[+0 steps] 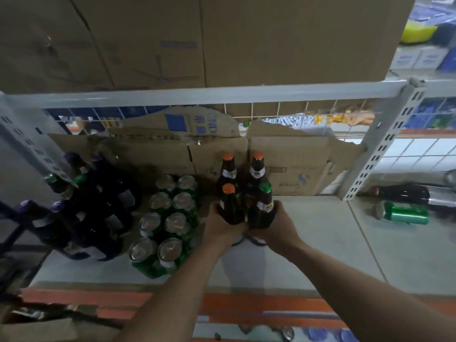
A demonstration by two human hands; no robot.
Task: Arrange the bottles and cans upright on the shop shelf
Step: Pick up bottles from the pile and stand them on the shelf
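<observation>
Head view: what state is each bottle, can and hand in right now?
orange-capped front bottle: upright, gripped by left hand
green-capped bottle: upright, gripped by right hand
rear bottles: upright, untouched
green cans: upright, two rows
dark bottles: upright, far left
lone green can: on its side
lone dark bottle: on its side

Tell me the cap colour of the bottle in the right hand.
Green cap on the bottle gripped by the right hand; head view, the only one.

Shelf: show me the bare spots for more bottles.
Bare shelf lies between the brown bottles and the right post, and along the front edge. The left is crowded with green cans and dark bottles.
</observation>
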